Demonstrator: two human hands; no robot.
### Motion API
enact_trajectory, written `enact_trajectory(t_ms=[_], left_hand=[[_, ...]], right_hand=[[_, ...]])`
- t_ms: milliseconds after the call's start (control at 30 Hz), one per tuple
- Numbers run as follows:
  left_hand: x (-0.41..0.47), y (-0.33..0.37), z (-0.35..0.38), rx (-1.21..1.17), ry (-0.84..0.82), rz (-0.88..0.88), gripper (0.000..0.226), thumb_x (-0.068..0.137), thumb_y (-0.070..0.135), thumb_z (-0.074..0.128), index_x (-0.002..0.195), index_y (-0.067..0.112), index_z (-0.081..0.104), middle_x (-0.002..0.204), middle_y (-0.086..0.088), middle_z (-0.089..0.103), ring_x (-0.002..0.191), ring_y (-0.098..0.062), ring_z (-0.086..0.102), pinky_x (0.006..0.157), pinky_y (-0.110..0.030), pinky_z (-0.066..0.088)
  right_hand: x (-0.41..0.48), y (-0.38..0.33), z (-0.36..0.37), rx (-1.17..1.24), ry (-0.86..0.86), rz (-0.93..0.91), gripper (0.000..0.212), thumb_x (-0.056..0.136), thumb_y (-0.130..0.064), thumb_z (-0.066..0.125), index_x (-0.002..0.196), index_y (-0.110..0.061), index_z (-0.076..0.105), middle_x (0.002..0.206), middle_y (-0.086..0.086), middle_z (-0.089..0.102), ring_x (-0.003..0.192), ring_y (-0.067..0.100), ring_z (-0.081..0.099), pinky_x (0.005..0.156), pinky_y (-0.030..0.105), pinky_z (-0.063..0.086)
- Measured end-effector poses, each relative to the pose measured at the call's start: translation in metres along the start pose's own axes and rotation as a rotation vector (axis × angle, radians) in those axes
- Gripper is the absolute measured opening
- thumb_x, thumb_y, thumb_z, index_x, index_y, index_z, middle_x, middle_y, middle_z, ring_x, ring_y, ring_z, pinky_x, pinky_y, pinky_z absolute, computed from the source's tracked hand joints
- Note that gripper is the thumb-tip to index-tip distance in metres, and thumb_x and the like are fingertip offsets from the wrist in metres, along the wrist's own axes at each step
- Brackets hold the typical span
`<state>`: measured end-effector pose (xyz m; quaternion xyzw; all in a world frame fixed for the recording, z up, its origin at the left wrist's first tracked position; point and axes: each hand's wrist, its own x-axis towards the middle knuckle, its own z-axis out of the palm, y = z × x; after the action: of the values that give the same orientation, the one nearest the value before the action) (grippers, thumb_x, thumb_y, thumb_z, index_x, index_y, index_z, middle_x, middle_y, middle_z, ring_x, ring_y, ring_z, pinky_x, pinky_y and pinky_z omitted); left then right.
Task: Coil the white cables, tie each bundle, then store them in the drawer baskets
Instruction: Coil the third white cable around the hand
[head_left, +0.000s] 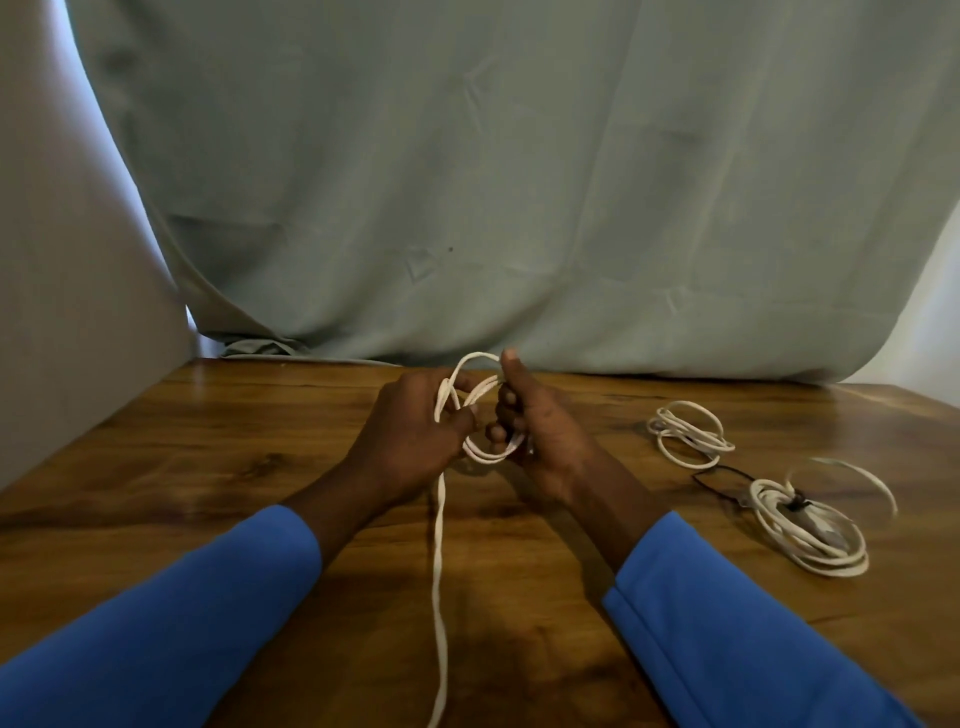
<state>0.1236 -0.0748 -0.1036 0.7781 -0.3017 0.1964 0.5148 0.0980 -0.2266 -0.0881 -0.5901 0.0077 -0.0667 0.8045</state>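
Above the middle of the wooden table (208, 467), both hands hold a white cable (440, 571) partly wound into loops. My right hand (540, 431) grips the small coil, thumb up beside its top loop. My left hand (415, 431) pinches a strand of the same cable at the coil's left side. The loose tail runs from my left hand down across the table and out of the bottom edge. Two other white cable bundles lie to the right: a loose coil (688, 434) and a nearer coil (810, 530) with a dark tie round it.
A thin black tie (719, 480) lies on the table between the two bundles. A grey-green cloth (519, 182) hangs behind the table's far edge. A pale wall (62, 260) stands at the left. No drawer or basket is in view.
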Motion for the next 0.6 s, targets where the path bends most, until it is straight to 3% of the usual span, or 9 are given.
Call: enact_trajectory(t_ms=[100, 200, 333, 467, 533, 600], left_hand=[[-0.003, 0.005, -0.001, 0.025, 0.008, 0.013, 0.029, 0.087, 0.008, 0.067, 0.107, 0.025, 0.076, 0.087, 0.008, 0.077, 0.08, -0.007, 0.074, 0.077, -0.044, 0.062], [-0.005, 0.007, 0.001, 0.028, -0.006, 0.042, 0.023, 0.088, 0.01, 0.062, 0.104, 0.023, 0.074, 0.083, 0.005, 0.076, 0.076, -0.012, 0.074, 0.073, -0.046, 0.061], [-0.004, 0.008, 0.007, -0.082, -0.037, 0.004, 0.013, 0.096, 0.013, 0.067, 0.102, 0.022, 0.074, 0.084, 0.001, 0.076, 0.077, -0.016, 0.075, 0.073, -0.046, 0.062], [-0.009, 0.017, 0.007, -0.318, -0.128, -0.168, 0.025, 0.099, 0.019, 0.068, 0.124, 0.02, 0.066, 0.087, -0.007, 0.078, 0.072, -0.027, 0.078, 0.07, -0.047, 0.065], [-0.012, 0.014, 0.005, -0.169, -0.122, -0.098, 0.033, 0.098, 0.026, 0.069, 0.131, 0.023, 0.063, 0.095, 0.0, 0.079, 0.078, -0.015, 0.078, 0.074, -0.039, 0.065], [-0.011, 0.011, 0.003, -0.013, -0.069, -0.006, 0.027, 0.1, 0.027, 0.067, 0.126, 0.025, 0.068, 0.097, 0.008, 0.078, 0.083, -0.004, 0.075, 0.075, -0.027, 0.062]], right_hand=[[-0.003, 0.005, 0.006, -0.029, 0.022, -0.045, 0.051, 0.098, -0.056, 0.055, 0.069, -0.015, 0.052, 0.048, 0.0, 0.046, 0.043, 0.012, 0.045, 0.048, 0.023, 0.043], [-0.006, 0.002, 0.009, 0.088, 0.042, -0.03, 0.053, 0.106, -0.05, 0.044, 0.067, -0.015, 0.048, 0.041, -0.004, 0.043, 0.032, 0.006, 0.043, 0.036, 0.018, 0.035], [-0.002, -0.006, 0.004, 0.253, 0.041, 0.053, 0.053, 0.108, -0.04, 0.041, 0.059, -0.022, 0.032, 0.038, -0.008, 0.024, 0.024, 0.004, 0.023, 0.027, 0.014, 0.018], [0.001, -0.008, 0.001, 0.278, 0.085, 0.037, 0.059, 0.104, -0.028, 0.045, 0.047, -0.026, 0.029, 0.037, -0.009, 0.019, 0.026, 0.005, 0.015, 0.03, 0.011, 0.014], [0.0, -0.008, 0.0, 0.245, 0.132, 0.016, 0.058, 0.101, -0.024, 0.047, 0.046, -0.026, 0.03, 0.038, -0.008, 0.021, 0.026, 0.005, 0.016, 0.031, 0.01, 0.015], [0.0, -0.008, -0.001, 0.205, 0.194, -0.007, 0.057, 0.101, -0.023, 0.05, 0.046, -0.025, 0.034, 0.038, -0.008, 0.025, 0.026, 0.006, 0.02, 0.03, 0.012, 0.016]])
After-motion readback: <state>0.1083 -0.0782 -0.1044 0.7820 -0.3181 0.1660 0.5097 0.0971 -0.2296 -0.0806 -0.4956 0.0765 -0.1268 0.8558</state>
